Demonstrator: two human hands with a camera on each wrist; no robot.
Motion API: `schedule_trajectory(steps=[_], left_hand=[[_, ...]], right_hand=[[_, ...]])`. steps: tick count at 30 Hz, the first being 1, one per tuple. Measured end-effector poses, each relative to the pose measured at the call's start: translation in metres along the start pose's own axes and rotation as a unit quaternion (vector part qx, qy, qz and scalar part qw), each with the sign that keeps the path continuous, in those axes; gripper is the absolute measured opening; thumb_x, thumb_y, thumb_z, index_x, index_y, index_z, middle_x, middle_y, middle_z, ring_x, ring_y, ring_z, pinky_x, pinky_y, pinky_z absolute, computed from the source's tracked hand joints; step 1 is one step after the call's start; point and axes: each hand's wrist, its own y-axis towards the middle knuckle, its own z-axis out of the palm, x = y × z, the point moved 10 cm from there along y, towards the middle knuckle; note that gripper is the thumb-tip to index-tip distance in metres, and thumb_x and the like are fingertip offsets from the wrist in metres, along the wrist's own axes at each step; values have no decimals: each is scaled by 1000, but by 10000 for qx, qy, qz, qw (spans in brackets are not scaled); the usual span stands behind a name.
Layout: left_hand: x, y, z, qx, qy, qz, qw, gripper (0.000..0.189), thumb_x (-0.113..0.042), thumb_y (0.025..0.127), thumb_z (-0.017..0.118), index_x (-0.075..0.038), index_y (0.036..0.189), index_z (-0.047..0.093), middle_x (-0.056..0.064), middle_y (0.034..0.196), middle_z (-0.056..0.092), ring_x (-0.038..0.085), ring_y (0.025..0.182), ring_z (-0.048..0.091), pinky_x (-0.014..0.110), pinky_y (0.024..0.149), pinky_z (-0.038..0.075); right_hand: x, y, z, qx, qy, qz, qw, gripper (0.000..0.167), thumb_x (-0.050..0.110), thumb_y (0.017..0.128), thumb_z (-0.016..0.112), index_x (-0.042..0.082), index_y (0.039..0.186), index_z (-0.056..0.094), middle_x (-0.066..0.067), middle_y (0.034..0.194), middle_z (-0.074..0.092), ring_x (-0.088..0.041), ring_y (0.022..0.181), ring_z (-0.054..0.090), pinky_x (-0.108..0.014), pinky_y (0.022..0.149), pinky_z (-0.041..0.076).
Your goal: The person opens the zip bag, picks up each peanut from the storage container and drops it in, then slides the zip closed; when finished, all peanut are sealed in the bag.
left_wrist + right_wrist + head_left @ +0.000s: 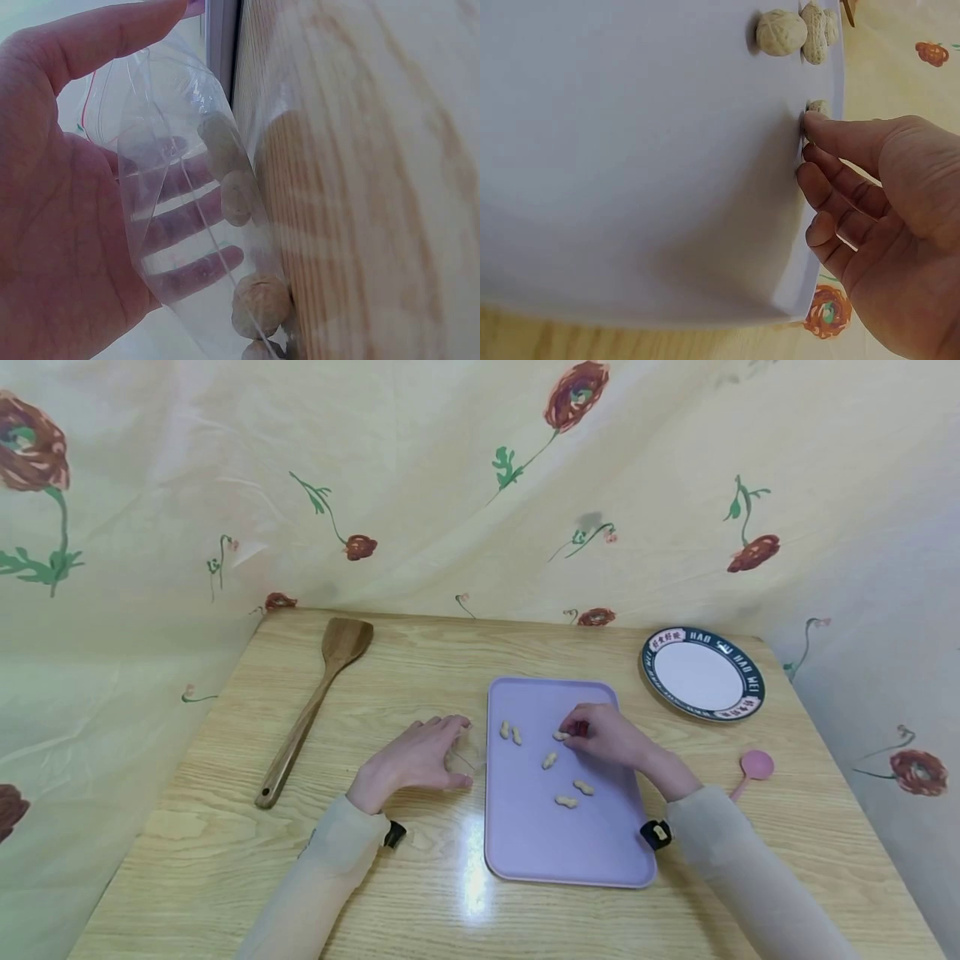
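Pinching a peanut [560,736] low over the tray [570,852], the right hand [609,735] has thumb and fingertips at the shell. Judged by eye, the peanut is very light; its dry, ridged shell appears stiff and unlikely to slip, but liable to crack under hard pressure. Recommended hold: thumb and forefinger across the narrow waist, lightly. The left hand [420,756] is not clenched; just beside the tray's left edge, its thumb and fingers stand apart about a clear bag [184,199], fingers fairly straight against the film. The bag, with several nuts [259,306] inside, looks limp and slippery and would probably fold without support; its mouth is best held by the edges. Five loose peanuts [550,761] lie on the tray. Obstruction noted: the raised tray rim, between peanut and bag. Elsewhere on the table [420,902]: a spatula [307,718] at left; a plate [701,677] and spoon [757,765] at right, the spoon's handle partly hidden by the sleeve [720,827].
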Motion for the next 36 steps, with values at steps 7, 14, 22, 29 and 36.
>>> schedule_trajectory(steps=[7,14,22,29,36], left_hand=[[-2,-1,-2,-15,3,24,10000,83,-49,82,76,-11,147,40,5,129,59,24,122,53,51,107,36],[-1,-2,-1,-15,-24,5,10000,83,-49,82,76,-12,147,40,5,128,59,23,122,53,52,108,35],[0,-1,-1,7,-65,-40,10000,83,-49,82,76,-12,148,40,4,128,60,23,123,53,52,109,33],[-1,-2,-1,7,-48,-29,10000,83,-49,82,76,-12,148,40,5,128,60,23,122,53,53,109,34],[-2,-2,-2,-4,-38,-15,10000,83,-48,83,76,-12,148,40,5,127,60,22,121,53,52,109,35]], right_hand=[[2,-1,-2,-5,-16,20,10000,13,-1,85,76,2,97,73,0,86,66,-13,77,58,-30,69,51],[8,0,-5,-23,-10,-50,10000,13,-2,85,75,1,97,74,2,84,64,-13,76,57,-31,68,50],[20,5,-12,-148,-69,-264,9995,14,-6,83,74,2,95,75,0,85,68,-13,76,58,-34,66,52],[36,11,-16,-135,-167,-405,9989,14,-4,83,76,2,97,75,1,85,67,-14,77,59,-39,67,53],[54,18,-16,-102,-235,-408,9988,15,-1,84,76,5,99,75,2,90,68,-13,79,60,-42,69,54]])
